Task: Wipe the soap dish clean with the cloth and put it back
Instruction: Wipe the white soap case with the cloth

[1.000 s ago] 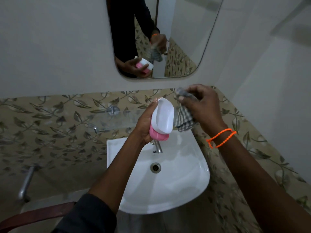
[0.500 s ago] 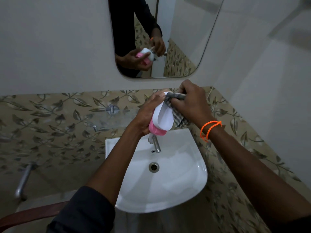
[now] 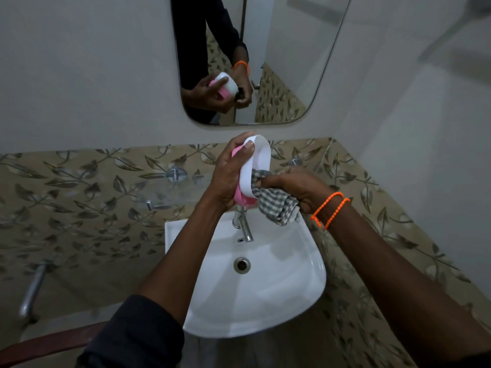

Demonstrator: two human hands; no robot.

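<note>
My left hand (image 3: 225, 179) grips the white soap dish (image 3: 256, 163) with its pink underside, holding it upright on end above the tap. My right hand (image 3: 295, 187) clutches a grey checked cloth (image 3: 273, 205) and presses a bunched part of it into the lower hollow of the dish. The rest of the cloth hangs below my right hand. Two orange bead bracelets circle my right wrist.
A white wash basin (image 3: 279, 288) with a chrome tap (image 3: 245, 227) and a drain (image 3: 241, 264) lies below the hands. A mirror (image 3: 279, 62) hangs on the wall above. Leaf-patterned tiles, a wall tap (image 3: 175, 174) and a chrome pipe (image 3: 33, 293) are at the left.
My left hand has raised and turned the dish more upright. My right hand with the cloth has dropped from the dish's top edge to its lower hollow.
</note>
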